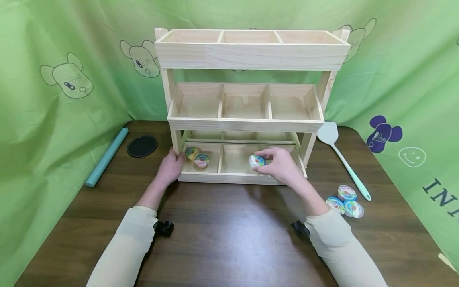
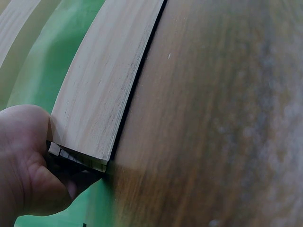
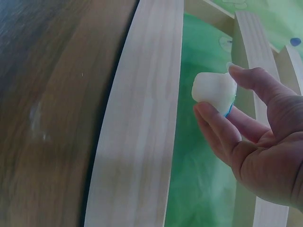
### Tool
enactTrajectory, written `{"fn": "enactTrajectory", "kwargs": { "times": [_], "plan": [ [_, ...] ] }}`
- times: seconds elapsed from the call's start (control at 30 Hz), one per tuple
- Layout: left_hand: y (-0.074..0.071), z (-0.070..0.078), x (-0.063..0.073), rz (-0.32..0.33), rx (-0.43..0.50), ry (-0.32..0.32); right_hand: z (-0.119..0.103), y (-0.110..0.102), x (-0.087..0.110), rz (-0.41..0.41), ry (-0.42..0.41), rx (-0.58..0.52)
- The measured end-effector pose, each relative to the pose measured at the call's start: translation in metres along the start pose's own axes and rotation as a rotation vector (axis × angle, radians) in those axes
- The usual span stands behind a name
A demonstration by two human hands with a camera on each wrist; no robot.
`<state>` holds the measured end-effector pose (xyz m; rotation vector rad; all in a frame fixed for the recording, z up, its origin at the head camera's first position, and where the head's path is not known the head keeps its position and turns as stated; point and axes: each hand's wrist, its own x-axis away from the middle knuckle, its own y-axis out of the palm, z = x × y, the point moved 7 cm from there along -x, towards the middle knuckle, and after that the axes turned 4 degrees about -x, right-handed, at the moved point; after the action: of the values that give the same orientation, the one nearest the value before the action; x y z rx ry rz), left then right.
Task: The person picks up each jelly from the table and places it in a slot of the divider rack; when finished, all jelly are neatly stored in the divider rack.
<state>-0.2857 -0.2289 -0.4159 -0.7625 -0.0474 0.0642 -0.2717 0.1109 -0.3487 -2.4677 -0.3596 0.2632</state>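
Note:
A three-tier wooden shelf (image 1: 247, 125) stands at the back of the table, each tier split into three compartments. My left hand (image 1: 170, 166) grips the left end of its bottom tier; in the left wrist view the thumb lies at the front board's (image 2: 102, 90) corner. Between thumb and fingers, my right hand (image 1: 281, 165) pinches a small jelly cup (image 1: 256, 161) above the bottom tier's middle compartment. Its whitish body (image 3: 214, 91) shows in the right wrist view. Two more jelly cups (image 1: 202, 160) lie in the bottom left compartment.
Three jelly cups (image 1: 347, 193) sit together on the table (image 1: 229, 243) at the right, near a pale spatula (image 1: 342, 157). On the left lie a teal roll (image 1: 107, 157) and a black round disc (image 1: 142, 146). Green printed cloth (image 1: 79, 103) surrounds the table.

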Motion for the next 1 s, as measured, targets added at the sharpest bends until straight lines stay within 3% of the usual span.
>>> {"fn": "enactTrajectory", "kwargs": {
  "times": [0.3, 0.77, 1.0],
  "plan": [
    [0.001, -0.001, -0.002, 0.007, 0.001, -0.003, 0.0, 0.018, -0.014, -0.024, 0.012, -0.003],
    [0.0, -0.003, -0.002, 0.001, -0.001, -0.005, 0.001, 0.045, -0.037, -0.072, 0.051, -0.1],
    [0.0, -0.003, -0.002, 0.01, -0.011, -0.004, 0.007, 0.056, -0.048, -0.064, 0.103, -0.117]
  ]
}}
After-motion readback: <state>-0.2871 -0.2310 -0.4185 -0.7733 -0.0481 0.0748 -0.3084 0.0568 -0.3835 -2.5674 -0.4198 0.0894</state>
